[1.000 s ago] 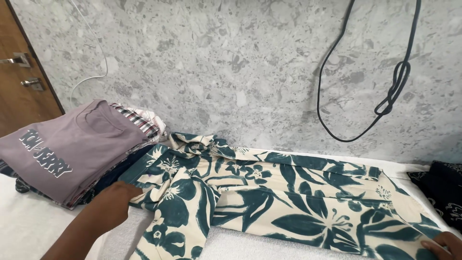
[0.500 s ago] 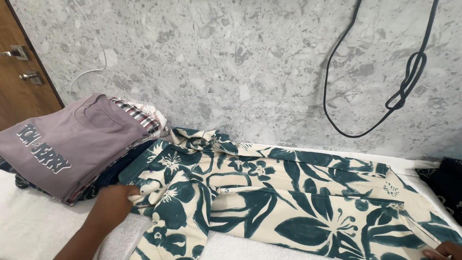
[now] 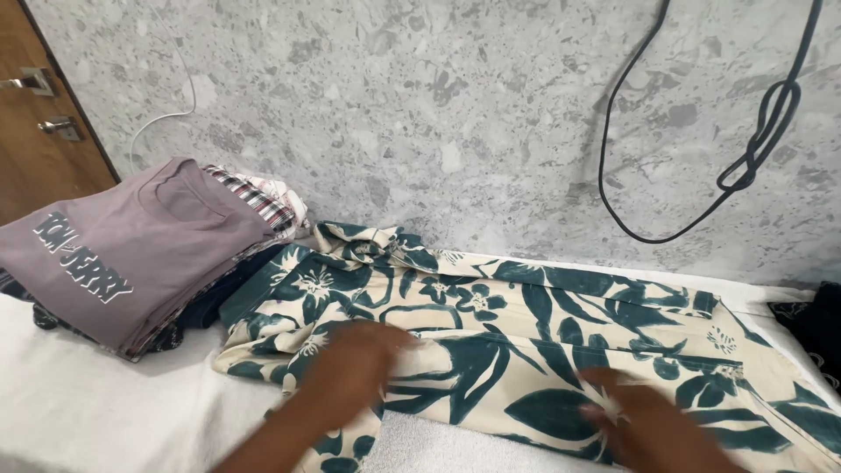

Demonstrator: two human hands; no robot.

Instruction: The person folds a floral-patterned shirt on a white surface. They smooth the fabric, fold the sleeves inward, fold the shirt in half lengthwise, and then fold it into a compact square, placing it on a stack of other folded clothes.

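Floral shirt point(image 3: 526, 342) — flat under both hands.

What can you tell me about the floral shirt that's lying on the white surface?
The floral shirt is cream with large dark teal leaves and flowers, of what looks like thin woven cloth. It lies flat and spread sideways on the white surface, its crumpled collar by the stack of folded clothes, along the grey speckled wall. The left hand and right hand, both blurred, rest flat on it.
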